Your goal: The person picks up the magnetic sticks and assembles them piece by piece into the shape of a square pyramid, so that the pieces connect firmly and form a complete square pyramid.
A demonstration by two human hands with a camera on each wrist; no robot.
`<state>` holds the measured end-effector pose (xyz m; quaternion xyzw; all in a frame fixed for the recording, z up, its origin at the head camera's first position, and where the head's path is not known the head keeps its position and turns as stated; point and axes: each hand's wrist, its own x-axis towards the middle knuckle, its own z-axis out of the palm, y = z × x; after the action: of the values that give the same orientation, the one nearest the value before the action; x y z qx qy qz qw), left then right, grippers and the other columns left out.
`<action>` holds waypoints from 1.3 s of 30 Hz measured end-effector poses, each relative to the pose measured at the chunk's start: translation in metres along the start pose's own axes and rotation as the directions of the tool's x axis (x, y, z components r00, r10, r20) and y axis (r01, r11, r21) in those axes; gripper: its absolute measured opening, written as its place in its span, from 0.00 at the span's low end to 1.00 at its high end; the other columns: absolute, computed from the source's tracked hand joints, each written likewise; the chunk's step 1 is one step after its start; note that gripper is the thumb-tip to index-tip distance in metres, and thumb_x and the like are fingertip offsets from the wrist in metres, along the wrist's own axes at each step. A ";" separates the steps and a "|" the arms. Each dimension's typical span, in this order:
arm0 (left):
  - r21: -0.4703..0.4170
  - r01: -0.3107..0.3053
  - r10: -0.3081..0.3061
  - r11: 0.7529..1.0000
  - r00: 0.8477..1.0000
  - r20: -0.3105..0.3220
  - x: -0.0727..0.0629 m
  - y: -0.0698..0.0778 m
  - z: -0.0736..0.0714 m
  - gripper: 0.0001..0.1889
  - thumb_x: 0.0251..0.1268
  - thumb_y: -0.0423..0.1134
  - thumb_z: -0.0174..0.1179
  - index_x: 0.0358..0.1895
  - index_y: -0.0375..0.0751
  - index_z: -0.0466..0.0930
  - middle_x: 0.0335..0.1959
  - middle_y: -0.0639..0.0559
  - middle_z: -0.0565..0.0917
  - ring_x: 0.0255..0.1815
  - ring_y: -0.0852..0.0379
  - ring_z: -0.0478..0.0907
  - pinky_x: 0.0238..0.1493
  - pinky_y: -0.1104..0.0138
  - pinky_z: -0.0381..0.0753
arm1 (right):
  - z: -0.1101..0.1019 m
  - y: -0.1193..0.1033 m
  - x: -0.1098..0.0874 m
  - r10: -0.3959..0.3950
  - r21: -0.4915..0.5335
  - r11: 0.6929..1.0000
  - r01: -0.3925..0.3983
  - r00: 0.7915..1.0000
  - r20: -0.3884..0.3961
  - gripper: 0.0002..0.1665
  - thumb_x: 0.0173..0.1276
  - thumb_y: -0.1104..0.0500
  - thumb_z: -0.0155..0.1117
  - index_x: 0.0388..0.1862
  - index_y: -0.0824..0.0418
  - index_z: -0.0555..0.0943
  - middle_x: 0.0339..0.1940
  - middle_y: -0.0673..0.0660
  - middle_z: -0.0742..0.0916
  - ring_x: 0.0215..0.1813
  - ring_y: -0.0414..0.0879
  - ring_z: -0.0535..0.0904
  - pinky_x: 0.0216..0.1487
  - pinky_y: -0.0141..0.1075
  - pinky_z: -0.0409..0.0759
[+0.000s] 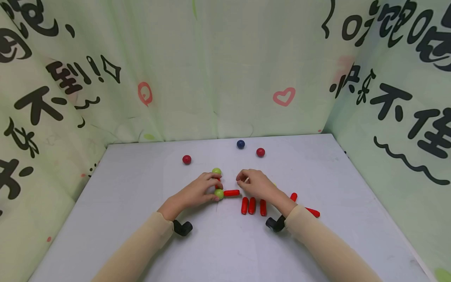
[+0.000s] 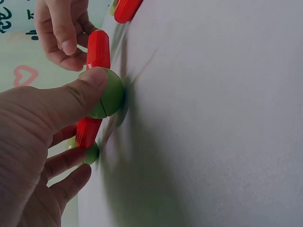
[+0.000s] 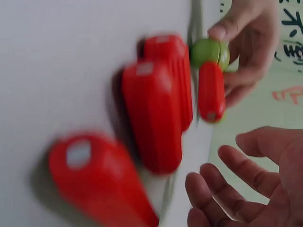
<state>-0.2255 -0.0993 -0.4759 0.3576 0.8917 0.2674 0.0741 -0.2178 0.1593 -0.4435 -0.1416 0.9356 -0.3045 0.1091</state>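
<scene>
In the head view my left hand holds a small linked piece near the middle of the table. Its thumb presses on the near green ball. One red rod sticks out of that ball to the right. Another red rod runs from it to a far green ball, which the other left fingers touch. My right hand hovers to the right of the rod's free end, fingers loosely bent and apart from the thumb, with nothing in them.
Several loose red rods lie below my right hand, and another red rod lies beside the right forearm. Two red balls and a blue ball sit farther back. Printed curtains enclose the white table.
</scene>
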 end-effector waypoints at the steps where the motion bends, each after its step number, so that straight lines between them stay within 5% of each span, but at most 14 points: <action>1: 0.001 0.002 -0.002 1.000 1.000 0.003 0.000 -0.001 0.000 0.16 0.64 0.44 0.73 0.53 0.49 0.83 0.72 0.47 0.73 0.75 0.44 0.66 0.75 0.50 0.68 | -0.003 0.004 0.002 0.016 -0.010 1.000 -0.016 1.000 -0.014 0.13 0.76 0.56 0.62 0.55 0.56 0.83 0.50 0.55 0.86 0.47 0.49 0.81 0.50 0.41 0.84; 9: 0.004 -0.005 0.005 1.000 1.000 0.016 0.000 -0.001 -0.001 0.16 0.64 0.43 0.73 0.53 0.48 0.83 0.73 0.46 0.72 0.76 0.43 0.65 0.76 0.49 0.66 | -0.037 0.030 0.019 0.080 -0.158 0.984 -0.085 0.996 -0.036 0.31 0.80 0.56 0.56 0.78 0.61 0.68 0.79 0.69 0.67 0.76 0.66 0.67 0.73 0.62 0.69; 15: 0.003 0.009 -0.009 1.000 1.000 0.021 -0.001 -0.001 -0.003 0.16 0.64 0.43 0.73 0.53 0.49 0.83 0.73 0.47 0.72 0.76 0.44 0.65 0.77 0.50 0.66 | -0.052 0.050 0.036 0.154 -0.197 0.968 -0.158 0.987 -0.036 0.43 0.78 0.55 0.52 0.86 0.59 0.49 0.84 0.72 0.51 0.75 0.75 0.66 0.74 0.66 0.64; 18: 0.000 0.011 -0.011 1.000 1.000 0.017 -0.001 0.000 -0.003 0.16 0.63 0.42 0.73 0.53 0.49 0.83 0.73 0.47 0.72 0.76 0.43 0.65 0.76 0.50 0.66 | -0.054 0.058 0.044 0.193 -0.189 0.962 -0.199 0.980 -0.051 0.44 0.77 0.55 0.53 0.86 0.58 0.48 0.84 0.74 0.47 0.73 0.78 0.67 0.73 0.67 0.64; 26: -0.003 0.020 -0.020 1.000 0.999 0.026 -0.001 0.002 -0.003 0.16 0.64 0.42 0.73 0.53 0.49 0.83 0.74 0.47 0.72 0.77 0.43 0.64 0.77 0.50 0.66 | -0.052 0.064 0.049 0.207 -0.048 0.975 -0.217 0.966 -0.157 0.30 0.74 0.59 0.61 0.69 0.65 0.65 0.64 0.73 0.75 0.54 0.63 0.77 0.58 0.54 0.78; 31: 0.010 0.024 -0.024 1.000 0.999 0.028 0.000 0.000 -0.002 0.16 0.64 0.43 0.73 0.53 0.49 0.82 0.74 0.47 0.72 0.77 0.44 0.64 0.77 0.51 0.65 | -0.045 0.056 0.039 0.168 -0.078 0.981 -0.175 0.982 -0.090 0.22 0.72 0.60 0.66 0.62 0.65 0.77 0.53 0.66 0.85 0.51 0.57 0.81 0.56 0.48 0.82; 39: 0.011 0.030 -0.030 0.999 0.999 0.033 0.001 0.002 -0.004 0.16 0.65 0.43 0.72 0.53 0.50 0.83 0.74 0.47 0.72 0.77 0.43 0.64 0.76 0.50 0.66 | -0.026 0.031 0.023 0.122 -0.049 0.991 -0.122 0.993 0.004 0.20 0.69 0.59 0.71 0.57 0.62 0.81 0.53 0.62 0.86 0.51 0.54 0.81 0.52 0.43 0.85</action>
<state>-0.2260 -0.0992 -0.4715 0.3490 0.8970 0.2556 0.0907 -0.2535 0.1898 -0.4443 -0.0880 0.9492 -0.2740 0.1273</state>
